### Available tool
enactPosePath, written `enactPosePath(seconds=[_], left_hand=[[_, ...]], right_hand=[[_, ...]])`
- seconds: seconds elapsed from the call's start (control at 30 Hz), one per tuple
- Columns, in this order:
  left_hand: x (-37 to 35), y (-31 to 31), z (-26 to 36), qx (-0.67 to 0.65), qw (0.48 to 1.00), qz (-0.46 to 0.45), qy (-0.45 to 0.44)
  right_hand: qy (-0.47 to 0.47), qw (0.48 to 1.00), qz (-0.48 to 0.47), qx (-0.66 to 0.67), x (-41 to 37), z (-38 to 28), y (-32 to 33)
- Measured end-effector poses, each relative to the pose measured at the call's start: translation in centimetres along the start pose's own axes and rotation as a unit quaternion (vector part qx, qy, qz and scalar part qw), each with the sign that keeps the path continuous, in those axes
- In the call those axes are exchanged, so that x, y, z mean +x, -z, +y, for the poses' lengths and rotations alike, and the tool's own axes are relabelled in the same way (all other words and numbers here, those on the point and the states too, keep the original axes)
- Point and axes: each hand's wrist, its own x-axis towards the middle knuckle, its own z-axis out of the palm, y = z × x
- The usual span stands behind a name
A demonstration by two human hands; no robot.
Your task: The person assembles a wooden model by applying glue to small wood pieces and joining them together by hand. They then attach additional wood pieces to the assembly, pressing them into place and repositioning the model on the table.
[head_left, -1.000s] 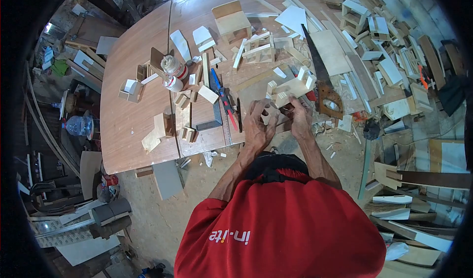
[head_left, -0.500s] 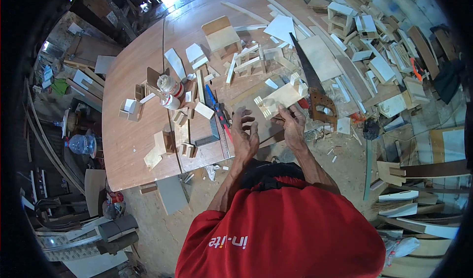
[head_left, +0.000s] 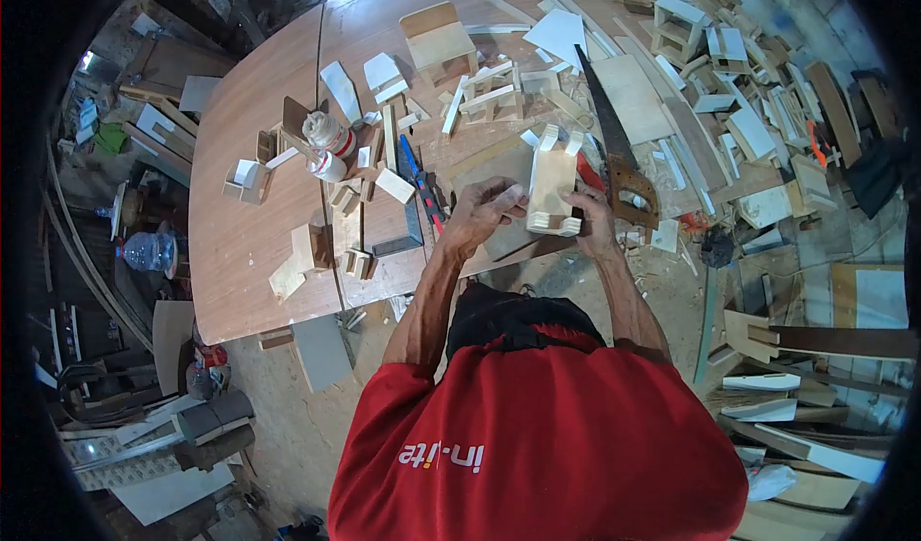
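Observation:
A small pale wooden piece with blocks at both ends is held lengthwise in front of me, above the near edge of the table. My right hand grips its right side, thumb on the top face. On the other side, my left hand has its fingers bent together at the piece's left edge; some fingertips are hidden. Behind the right hand lies a handsaw with a wooden handle. Left of my left hand are blue-and-red pliers-like tools and a grey block.
The brown table carries glue bottles, a small wooden chair-like piece and a slatted wooden frame. Offcuts and small box shapes crowd the right. Boards are stacked at lower right.
The wooden piece has turned from slanting sideways to nearly lengthwise. My left hand has moved from apart, fingers spread, to the piece's left edge. The view has shifted slightly.

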Motion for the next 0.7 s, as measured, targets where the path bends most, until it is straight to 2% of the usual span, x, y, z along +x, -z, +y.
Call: enactPosePath(seconds=[0.07,0.17,0.33,0.4,0.5,0.7], left_hand=[[0.3,-0.3,0.2,-0.005,0.999,-0.023,0.026],[0.4,-0.6,0.4,0.039,0.999,-0.010,0.004],[0.7,-0.9,-0.6,0.000,1.000,0.011,0.002],[0.6,-0.9,-0.7,-0.007,1.000,0.023,0.008],[0.4,-0.7,-1.2,-0.010,0.999,0.022,-0.044],[0.3,-0.1,-0.7,-0.003,0.998,0.060,-0.035]], right_hand=[[0.010,1.000,0.008,0.006,0.5,-0.2,0.6],[-0.012,1.000,-0.013,-0.009,1.0,-0.8,1.5],[0.006,0.999,0.001,-0.039,1.1,-1.4,1.1],[-0.003,1.000,-0.013,-0.005,0.9,-1.8,0.8],[-0.024,0.999,-0.043,-0.019,1.3,-2.1,1.0],[0.031,0.997,-0.015,-0.076,1.6,-1.2,0.4]])
